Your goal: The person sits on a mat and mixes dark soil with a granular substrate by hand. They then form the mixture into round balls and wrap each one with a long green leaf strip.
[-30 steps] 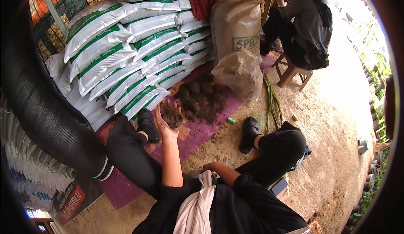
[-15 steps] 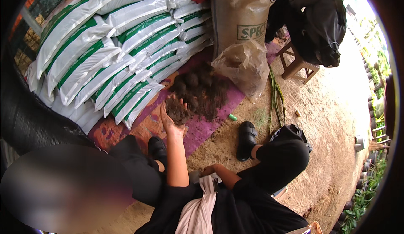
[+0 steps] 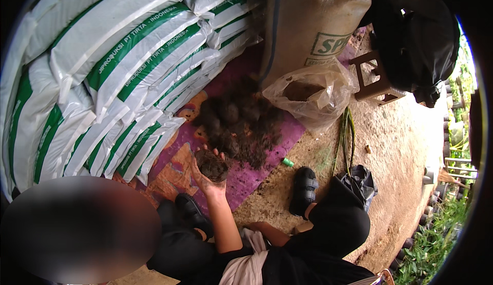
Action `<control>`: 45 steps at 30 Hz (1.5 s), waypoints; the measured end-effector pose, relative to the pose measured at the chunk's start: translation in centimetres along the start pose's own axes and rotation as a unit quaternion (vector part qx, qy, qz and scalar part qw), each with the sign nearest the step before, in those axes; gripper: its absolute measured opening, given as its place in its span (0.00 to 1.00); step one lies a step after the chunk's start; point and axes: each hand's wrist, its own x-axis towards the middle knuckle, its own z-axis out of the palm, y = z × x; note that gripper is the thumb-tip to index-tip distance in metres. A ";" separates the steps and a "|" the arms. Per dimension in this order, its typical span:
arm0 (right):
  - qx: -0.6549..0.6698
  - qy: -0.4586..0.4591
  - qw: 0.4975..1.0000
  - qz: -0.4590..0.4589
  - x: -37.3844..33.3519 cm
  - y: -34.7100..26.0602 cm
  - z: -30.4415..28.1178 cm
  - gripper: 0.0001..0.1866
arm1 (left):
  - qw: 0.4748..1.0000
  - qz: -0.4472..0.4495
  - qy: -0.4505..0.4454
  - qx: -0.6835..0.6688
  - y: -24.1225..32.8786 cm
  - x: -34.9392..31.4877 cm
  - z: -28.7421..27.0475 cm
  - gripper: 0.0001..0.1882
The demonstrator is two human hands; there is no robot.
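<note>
- Since the soil clump (image 3: pixel 213 167) could crumble, I'd keep the left hand (image 3: pixel 208 185) level, half-curled fingers cradling it above the purple mat (image 3: pixel 288 137).
- Right hand (image 3: pixel 256 227): fingers hidden; I can't tell their state.

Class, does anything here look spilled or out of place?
Loose dark soil lies strewn across the purple mat, so it looks spilled. A small green object lies alone on the bare ground just off the mat, seemingly stray.
</note>
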 end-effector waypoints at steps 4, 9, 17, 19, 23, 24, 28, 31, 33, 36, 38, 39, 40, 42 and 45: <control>0.001 -0.024 1.000 0.011 -0.8 -1.1 -0.6 0.36 | 0.998 0.048 0.031 0.012 1.3 0.4 0.6 0.17; -0.005 -0.011 1.000 0.016 0.0 -1.6 -2.8 0.35 | 0.997 0.070 0.036 0.022 1.6 0.8 1.9 0.18; -0.033 0.007 0.999 0.013 0.1 -1.5 -2.9 0.33 | 0.997 0.078 -0.009 -0.012 2.4 -0.2 1.1 0.19; -0.040 0.011 0.999 0.012 0.2 -1.3 -2.7 0.33 | 0.997 0.076 -0.017 -0.013 2.3 -0.9 1.0 0.18; -0.060 0.011 0.998 0.009 0.3 -0.8 -2.4 0.32 | 0.996 0.073 -0.048 -0.003 2.5 -2.3 1.6 0.17; -0.067 0.009 0.998 0.010 0.3 -0.7 -2.3 0.32 | 0.995 0.072 -0.062 -0.001 2.6 -2.7 1.6 0.16; -0.103 -0.014 0.994 0.014 1.2 -0.9 -2.1 0.31 | 0.996 0.016 -0.084 -0.031 3.4 -4.5 1.0 0.17; -0.140 -0.036 0.989 0.023 2.1 -1.9 -2.8 0.30 | 0.995 -0.020 -0.079 -0.052 4.1 -6.0 0.5 0.19; -0.147 -0.030 0.988 0.043 2.6 -2.9 -5.8 0.30 | 0.994 -0.039 -0.093 -0.032 3.3 -6.5 1.1 0.20; -0.139 0.084 0.985 0.050 0.9 -5.6 -11.3 0.29 | 0.990 -0.058 -0.125 -0.032 2.9 -7.7 1.2 0.23; -0.105 0.295 0.949 -0.037 -1.9 -7.6 -14.4 0.23 | 0.988 -0.056 -0.139 -0.029 3.7 -9.0 1.2 0.25; -0.047 0.424 0.898 -0.104 -3.4 -8.5 -15.5 0.21 | 0.988 -0.057 -0.143 -0.018 3.8 -9.6 1.3 0.25; 0.014 0.540 0.824 -0.170 -5.2 -9.6 -16.4 0.19 | 0.988 -0.056 -0.146 -0.008 4.0 -10.1 1.4 0.26; 0.286 0.486 0.761 -0.320 -10.4 -12.9 -17.3 0.19 | 0.986 -0.051 -0.159 -0.001 4.2 -10.4 0.6 0.26; 0.334 0.406 0.734 -0.429 -16.8 -16.0 -15.7 0.29 | 0.977 -0.038 -0.207 0.021 3.1 -10.5 0.1 0.24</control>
